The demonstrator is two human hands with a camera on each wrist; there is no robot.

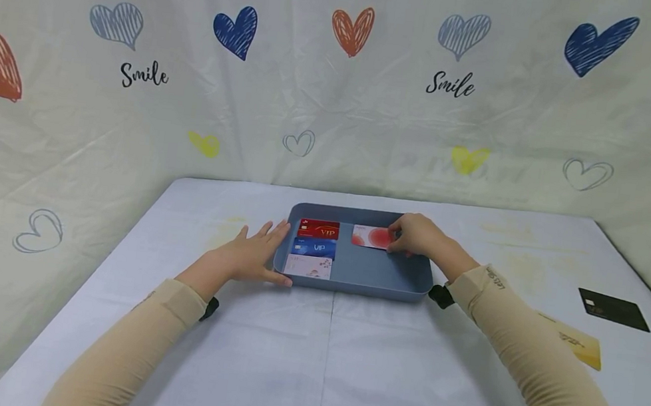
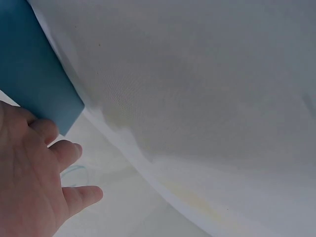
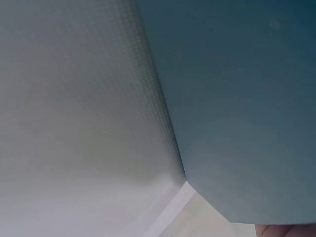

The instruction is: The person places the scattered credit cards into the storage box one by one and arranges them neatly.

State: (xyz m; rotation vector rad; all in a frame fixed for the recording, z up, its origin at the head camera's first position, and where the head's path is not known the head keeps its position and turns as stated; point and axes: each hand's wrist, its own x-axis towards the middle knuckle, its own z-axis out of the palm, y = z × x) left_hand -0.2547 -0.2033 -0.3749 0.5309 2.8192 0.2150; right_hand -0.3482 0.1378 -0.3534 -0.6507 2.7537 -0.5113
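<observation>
A blue-grey tray point(image 1: 380, 275) lies on the white-covered table. In its left half, a red VIP card point(image 1: 319, 227), a blue VIP card point(image 1: 313, 248) and a white flowered card point(image 1: 307, 266) form a column. My right hand point(image 1: 420, 235) reaches over the tray's right side and pinches the right end of a white card with red circles point(image 1: 365, 236) at the upper middle. Fingers spread, my left hand point(image 1: 252, 256) rests against the tray's left rim. The left wrist view shows that hand point(image 2: 34, 173) beside the tray's outer wall point(image 2: 37, 64).
To the right, a black card point(image 1: 615, 310) lies on the table, and a gold card point(image 1: 577, 344) is partly hidden by my right sleeve point(image 1: 533, 340). Behind the table hangs a pale cloth point(image 1: 385, 102) printed with hearts.
</observation>
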